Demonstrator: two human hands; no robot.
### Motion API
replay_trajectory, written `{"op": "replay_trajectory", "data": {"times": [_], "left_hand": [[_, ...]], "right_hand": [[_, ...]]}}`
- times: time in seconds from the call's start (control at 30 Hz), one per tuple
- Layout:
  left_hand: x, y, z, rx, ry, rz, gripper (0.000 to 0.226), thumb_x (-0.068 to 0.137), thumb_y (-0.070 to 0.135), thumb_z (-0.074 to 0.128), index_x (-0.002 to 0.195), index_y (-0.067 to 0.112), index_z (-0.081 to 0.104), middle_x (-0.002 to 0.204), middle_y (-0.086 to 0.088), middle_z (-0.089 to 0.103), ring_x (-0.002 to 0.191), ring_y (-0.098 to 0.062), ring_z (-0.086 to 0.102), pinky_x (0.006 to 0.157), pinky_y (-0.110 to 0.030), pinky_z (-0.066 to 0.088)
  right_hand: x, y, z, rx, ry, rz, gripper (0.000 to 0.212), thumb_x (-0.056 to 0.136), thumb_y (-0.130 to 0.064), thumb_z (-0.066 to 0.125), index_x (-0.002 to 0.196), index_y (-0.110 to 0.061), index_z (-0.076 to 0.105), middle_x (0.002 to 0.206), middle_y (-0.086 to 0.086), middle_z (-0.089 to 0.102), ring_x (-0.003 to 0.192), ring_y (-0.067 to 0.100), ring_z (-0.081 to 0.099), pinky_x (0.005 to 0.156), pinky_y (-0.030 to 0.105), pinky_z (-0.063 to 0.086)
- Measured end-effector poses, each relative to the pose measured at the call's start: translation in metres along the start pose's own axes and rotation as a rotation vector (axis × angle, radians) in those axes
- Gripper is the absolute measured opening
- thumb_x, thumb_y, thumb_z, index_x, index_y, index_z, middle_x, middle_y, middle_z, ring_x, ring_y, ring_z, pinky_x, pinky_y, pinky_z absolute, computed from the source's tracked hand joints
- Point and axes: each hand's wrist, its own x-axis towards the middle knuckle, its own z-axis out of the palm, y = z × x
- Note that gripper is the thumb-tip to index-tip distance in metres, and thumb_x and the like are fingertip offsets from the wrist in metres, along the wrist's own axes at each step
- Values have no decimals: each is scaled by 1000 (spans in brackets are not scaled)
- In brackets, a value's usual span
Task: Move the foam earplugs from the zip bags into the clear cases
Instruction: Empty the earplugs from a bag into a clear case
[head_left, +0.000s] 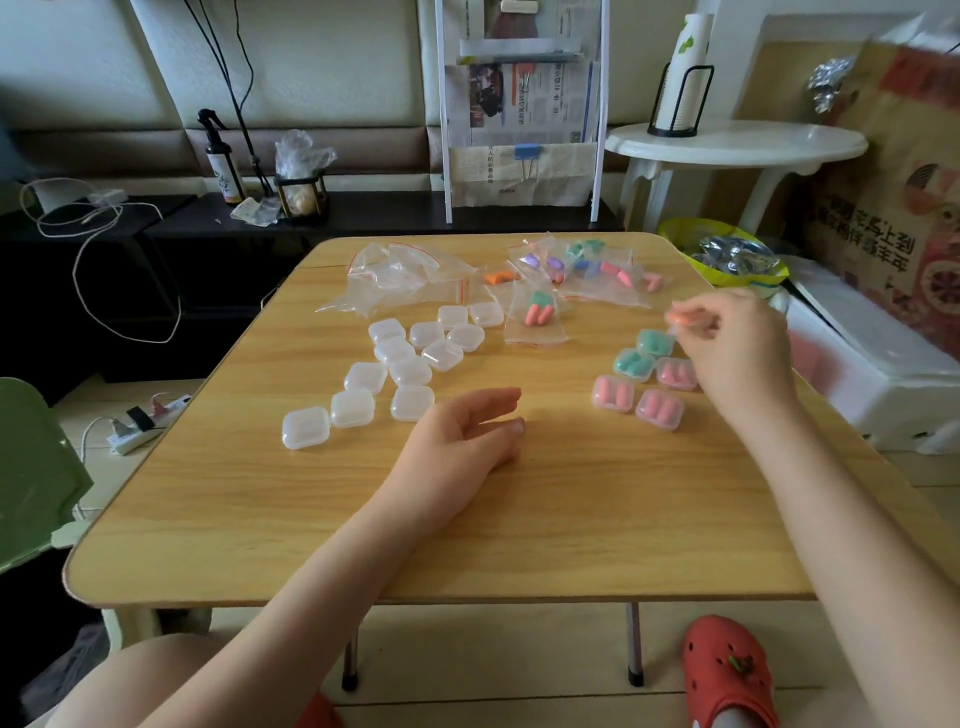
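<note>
My right hand (737, 345) hovers over the table's right side and pinches a clear case holding orange earplugs (684, 319). Just below it sit several filled cases, two green (635, 362) and three pink (658, 409). My left hand (467, 431) rests on the wooden table (363, 519) with relaxed fingers, holding nothing. Several empty clear cases (410, 371) lie left of centre. Zip bags with earplugs (537, 314) and more coloured ones (587, 267) lie at the far middle and right. Empty zip bags (400, 278) are piled at the far left.
A yellow-green bag (724, 257) and a white foam box (862, 374) stand right of the table. A white round side table (735, 140) is behind. A green chair (36, 467) and a power strip (145, 423) are to the left. A red clog (727, 670) shows below.
</note>
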Motion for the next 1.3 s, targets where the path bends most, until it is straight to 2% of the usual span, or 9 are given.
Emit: {"op": "replay_trajectory", "data": {"times": [0.2, 0.47, 0.7, 0.87, 0.93, 1.03, 1.13, 1.23, 1.3], "left_hand": [[0, -1, 3, 52, 4, 21, 33, 89, 9, 61, 117, 27, 62, 114, 13, 66, 93, 4, 65, 77, -7, 47], [1, -1, 4, 63, 15, 8, 31, 89, 9, 61, 115, 25, 63, 111, 10, 68, 94, -3, 67, 88, -18, 51], [4, 1, 1, 9, 19, -25, 26, 91, 6, 58, 108, 24, 66, 104, 7, 71, 88, -8, 70, 85, -24, 55], [10, 7, -5, -30, 216, 129, 31, 91, -7, 47, 83, 14, 68, 89, -1, 71, 78, -11, 70, 70, -31, 59], [13, 10, -9, 71, 289, 250, 34, 88, -10, 45, 77, 16, 65, 82, 2, 69, 73, -9, 69, 65, -27, 58], [17, 8, -16, 409, 337, 399, 29, 85, -5, 52, 78, 20, 65, 82, 10, 66, 75, -7, 65, 65, -24, 52], [22, 1, -25, 679, 369, 520, 21, 85, 1, 52, 84, 15, 67, 88, 7, 67, 82, -17, 62, 66, -32, 51], [25, -6, -34, 866, 278, 594, 20, 77, 4, 52, 86, 12, 69, 92, 2, 69, 95, -24, 61, 68, -35, 53], [28, -11, -39, 933, 186, 583, 21, 79, 3, 58, 93, 12, 71, 98, -1, 70, 101, -26, 62, 74, -38, 53]], "right_hand": [[-11, 17, 10, -61, -66, 143, 22, 91, -13, 59, 108, -6, 71, 102, 15, 71, 99, 33, 62, 82, 37, 48], [-11, 14, 15, -101, -68, 123, 24, 96, -13, 49, 108, -7, 69, 105, 15, 69, 100, 34, 59, 81, 39, 48], [-14, -5, 20, -203, -81, 30, 23, 95, -18, 48, 105, -16, 69, 111, 6, 66, 102, 30, 55, 82, 40, 46], [-21, -37, 23, -185, -111, -98, 22, 93, -16, 53, 107, -21, 69, 118, -3, 65, 108, 27, 53, 86, 37, 39], [-23, -52, 28, -167, -141, -198, 24, 93, -17, 54, 110, -23, 70, 119, -5, 66, 111, 25, 53, 88, 36, 38], [-19, -78, 45, -178, -298, -338, 32, 97, -19, 48, 125, -27, 61, 130, -10, 59, 121, 17, 46, 95, 34, 32], [-2, -104, 75, -236, -505, -392, 40, 98, -20, 47, 138, -31, 48, 143, -10, 48, 132, 18, 37, 106, 38, 27], [6, -120, 99, -344, -681, -338, 44, 96, -35, 50, 139, -42, 42, 149, 0, 39, 134, 31, 35, 110, 50, 25], [6, -125, 103, -337, -673, -293, 40, 95, -38, 53, 134, -44, 48, 146, 8, 41, 131, 37, 36, 110, 55, 25]]}}
